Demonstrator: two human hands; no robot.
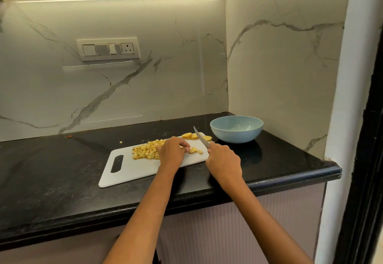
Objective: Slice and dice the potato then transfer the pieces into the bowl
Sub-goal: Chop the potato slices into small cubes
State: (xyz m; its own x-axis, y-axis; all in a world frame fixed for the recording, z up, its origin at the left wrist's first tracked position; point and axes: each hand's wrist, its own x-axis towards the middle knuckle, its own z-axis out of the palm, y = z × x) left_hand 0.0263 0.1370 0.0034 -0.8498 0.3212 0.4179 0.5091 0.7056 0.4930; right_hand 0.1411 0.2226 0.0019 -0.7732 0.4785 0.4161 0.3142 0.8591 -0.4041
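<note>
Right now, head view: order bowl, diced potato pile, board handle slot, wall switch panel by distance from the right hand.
From the right hand:
1. Bowl, just beyond it to the right.
2. Diced potato pile, left on the board.
3. Handle slot, board's far left end.
4. Switch panel, up on the wall.

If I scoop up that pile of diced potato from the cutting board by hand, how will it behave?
The diced potato pile is many loose little cubes, so it will probably scatter and drop bits; one stray piece already lies on the counter. Freshly cut faces look moist, so likely a bit slippery. Sliding them off the white cutting board seems safer.
</note>
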